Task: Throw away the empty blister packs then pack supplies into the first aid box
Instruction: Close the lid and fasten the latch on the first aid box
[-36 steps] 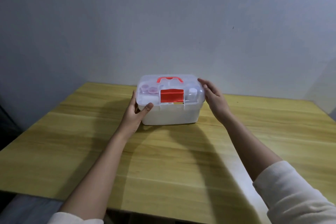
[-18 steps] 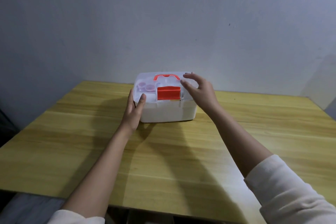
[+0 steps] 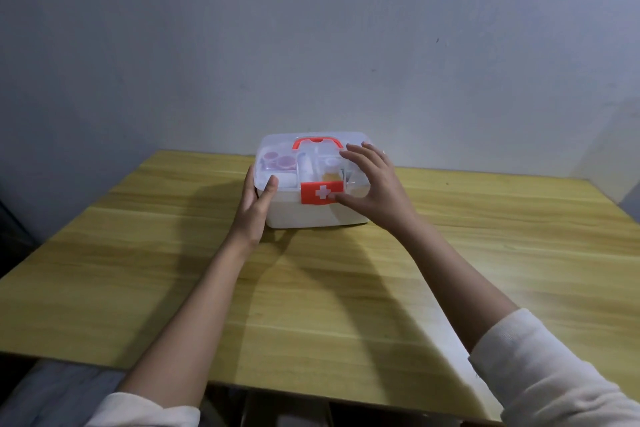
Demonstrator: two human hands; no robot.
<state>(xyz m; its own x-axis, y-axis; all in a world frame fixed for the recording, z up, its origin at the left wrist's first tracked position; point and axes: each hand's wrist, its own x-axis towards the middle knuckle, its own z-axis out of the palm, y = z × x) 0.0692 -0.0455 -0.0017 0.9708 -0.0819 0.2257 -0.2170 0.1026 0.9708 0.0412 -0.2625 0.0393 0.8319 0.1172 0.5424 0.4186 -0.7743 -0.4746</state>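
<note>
The left hand (image 3: 255,207) lies flat and open against the left end of the first aid box (image 3: 311,180), white with a clear lid, on the bench (image 3: 173,270). The red latch (image 3: 322,193), raised half a second ago, now lies down under the right hand's (image 3: 372,189) spread fingers. The contents blur.

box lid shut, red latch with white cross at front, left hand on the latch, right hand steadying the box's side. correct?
Hands are swapped. In the head view the right hand is at the red latch; the left hand steadies the side of the first aid box. The rest holds.
</note>
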